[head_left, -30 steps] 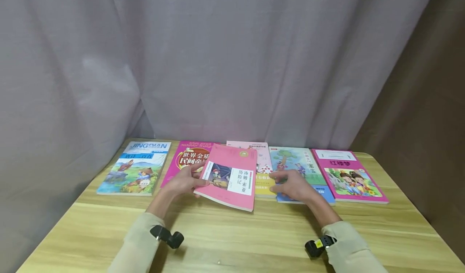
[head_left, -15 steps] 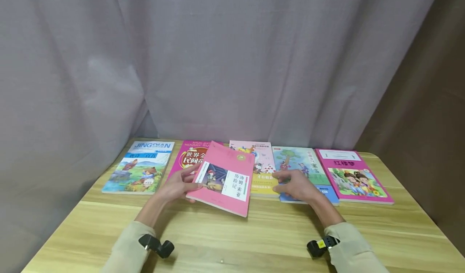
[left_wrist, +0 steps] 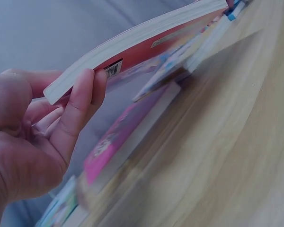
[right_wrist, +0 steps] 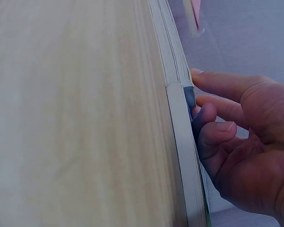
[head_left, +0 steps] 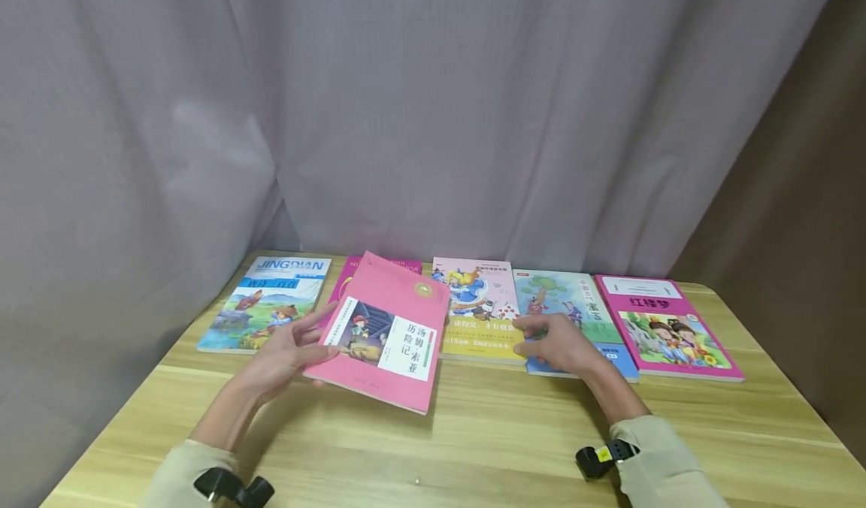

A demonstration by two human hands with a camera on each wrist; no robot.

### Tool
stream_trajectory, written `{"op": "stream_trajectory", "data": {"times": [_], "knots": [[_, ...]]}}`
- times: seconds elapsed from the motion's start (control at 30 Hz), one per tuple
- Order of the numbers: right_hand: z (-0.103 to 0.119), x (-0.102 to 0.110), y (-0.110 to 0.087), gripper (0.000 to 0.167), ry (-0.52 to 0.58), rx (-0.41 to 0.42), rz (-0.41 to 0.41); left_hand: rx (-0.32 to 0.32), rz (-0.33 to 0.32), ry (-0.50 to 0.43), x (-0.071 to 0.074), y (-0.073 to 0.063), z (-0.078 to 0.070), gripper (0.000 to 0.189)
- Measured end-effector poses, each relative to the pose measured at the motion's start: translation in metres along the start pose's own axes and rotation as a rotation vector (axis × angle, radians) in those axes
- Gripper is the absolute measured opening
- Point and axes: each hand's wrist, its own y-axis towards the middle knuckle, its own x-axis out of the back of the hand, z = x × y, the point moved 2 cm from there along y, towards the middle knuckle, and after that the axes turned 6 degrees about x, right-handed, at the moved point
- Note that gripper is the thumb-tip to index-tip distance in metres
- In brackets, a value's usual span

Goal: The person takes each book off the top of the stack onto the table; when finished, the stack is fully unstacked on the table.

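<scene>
The left hand (head_left: pixel 280 358) grips the left edge of the pink book (head_left: pixel 380 334), held tilted above the table (head_left: pixel 473 448) and apart from the right hand (head_left: pixel 560 344). Behind, most of the magenta book (left_wrist: pixel 116 139) is hidden. Since the earlier frame, left hand and pink book have moved left and nearer, baring more of the yellow-banded book (head_left: pixel 476 309). At that book's right edge the right hand stays, fingers bent; whether they pinch it I cannot tell.
</scene>
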Motion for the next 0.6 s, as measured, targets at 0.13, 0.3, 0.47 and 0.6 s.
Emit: {"op": "stream_trajectory", "data": {"times": [0.13,0.3,0.47,0.6], "knots": [[0.001,-0.001,-0.001,0.055,0.026,-0.008,0.021,-0.008,-0.016,-0.002,0.020,-0.027,-0.001,0.089],[0.003,-0.003,-0.001,0.055,0.033,0.006,0.027,-0.037,-0.014,-0.013,0.049,-0.064,0.002,0.088],[0.005,-0.004,0.001,0.055,0.024,0.009,0.022,-0.071,0.010,-0.047,0.081,-0.102,0.016,0.078],[0.005,-0.004,0.001,0.055,0.012,0.010,0.015,-0.061,0.056,-0.106,0.107,-0.130,0.032,0.074]]}}
